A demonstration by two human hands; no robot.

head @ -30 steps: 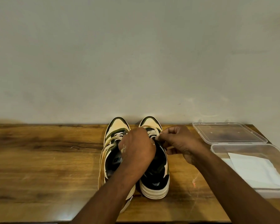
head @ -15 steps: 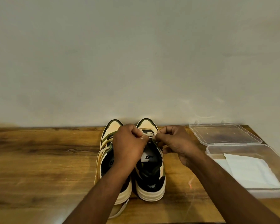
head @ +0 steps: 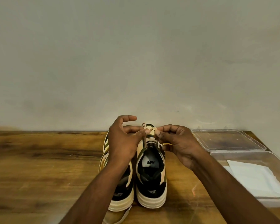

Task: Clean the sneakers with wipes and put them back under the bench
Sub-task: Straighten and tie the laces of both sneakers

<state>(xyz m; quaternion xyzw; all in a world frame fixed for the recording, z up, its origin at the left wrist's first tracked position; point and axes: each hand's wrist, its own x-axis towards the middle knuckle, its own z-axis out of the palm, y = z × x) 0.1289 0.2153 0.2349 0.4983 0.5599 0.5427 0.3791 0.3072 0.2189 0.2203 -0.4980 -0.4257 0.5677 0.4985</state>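
Sneakers (head: 150, 173): pair side by side on wood bench (head: 39, 167), toes to wall; "NB" logo on right insole.
L hand (head: 123, 143): pinches lace (head: 145, 139), index out.
R hand (head: 176, 143): pinches same lace end.
Wipes (head: 255, 178): in clear box (head: 275, 160), right side.
Lid (head: 228, 139): behind box.

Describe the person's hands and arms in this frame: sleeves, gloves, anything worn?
Both are bare. The left hand and right hand wear no gloves, and no rings, watch or bands show. Both forearms are uncovered from the wrist down to the bottom edge of the picture, so no sleeve is in view. No marks or tape show on either.
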